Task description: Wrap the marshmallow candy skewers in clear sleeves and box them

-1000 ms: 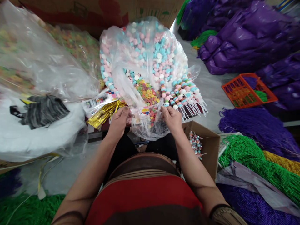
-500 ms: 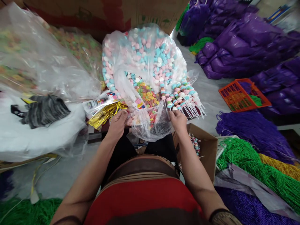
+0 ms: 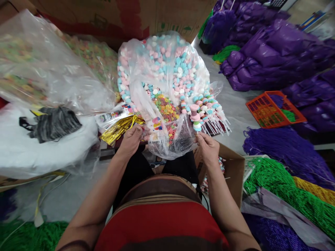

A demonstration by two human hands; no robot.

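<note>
My right hand (image 3: 208, 148) pinches the thin stick of a candy skewer (image 3: 195, 116), threaded with pink, white, green and blue pieces and standing upright. Behind it, several similar skewers (image 3: 209, 108) lie in a pile, white sticks toward me. At the near left of a large clear bag of pink, white and blue candies (image 3: 180, 62), my left hand (image 3: 131, 139) is closed; what its fingers hold cannot be made out. Small colourful candy rings (image 3: 167, 109) show in the bag's front opening. Gold twist ties (image 3: 120, 129) and printed clear wrappers (image 3: 112, 115) lie beside my left hand.
A cardboard box (image 3: 231, 170) with wrapped sweets stands below my right forearm. Clear bags of candy rings (image 3: 94, 62) and a grey striped cloth item (image 3: 56, 123) are at left. Purple bags (image 3: 277, 52), an orange basket (image 3: 272, 122) and green bead strands (image 3: 277, 177) fill the right.
My right hand has drawn a candy skewer from the pile toward me and a little right, and now holds it upright. The left hand has stayed nearly in place.
</note>
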